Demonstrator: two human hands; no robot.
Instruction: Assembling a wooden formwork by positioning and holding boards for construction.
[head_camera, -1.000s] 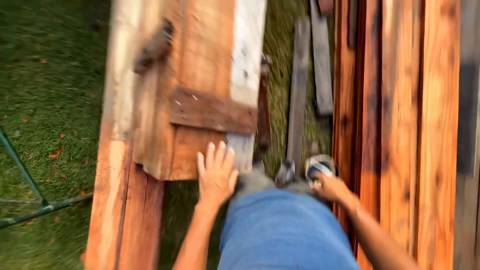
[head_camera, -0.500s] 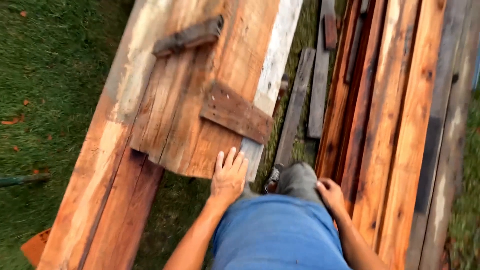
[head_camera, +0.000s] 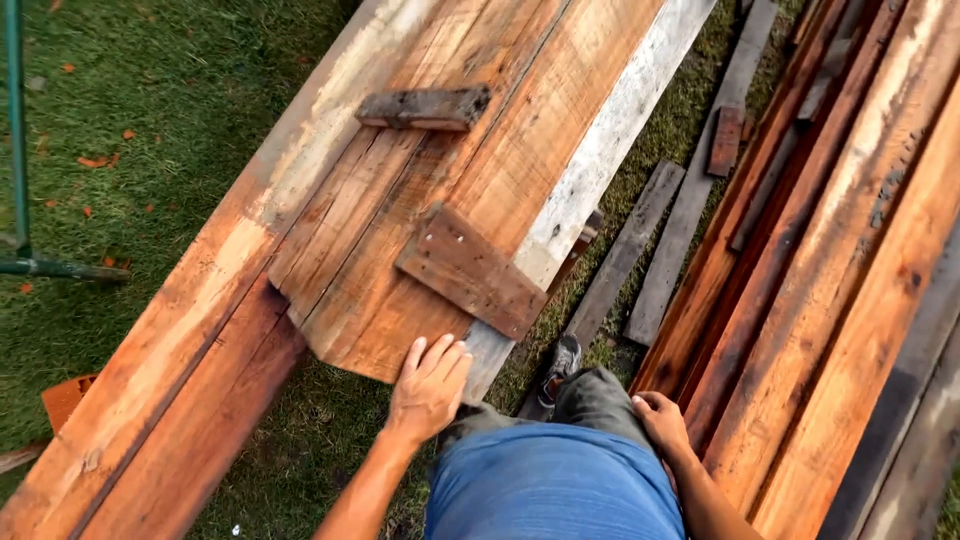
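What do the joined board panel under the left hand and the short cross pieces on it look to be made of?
Board panel: rough, unfinished wood, seemingly reclaimed; visible grain, reddish-orange faces, one pale weathered edge board. Cross pieces: darker, greyer weathered wood, the nearer one dotted with what look like nail heads. The left hand rests flat on the panel's end.

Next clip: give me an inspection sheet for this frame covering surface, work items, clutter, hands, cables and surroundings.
Surface: grass, patchy, with scattered orange bits.
Work items: joined plank panel with two dark cross battens, lying on long beams.
Clutter: loose short boards on the grass; stack of long reddish planks at the right.
Hands: left hand flat, fingers spread, on the panel's near end; right hand loosely curled beside the plank stack, holding nothing.
Cables: nothing seen.
Surroundings: green metal frame at the left edge; person's jeans and dark shoe below.
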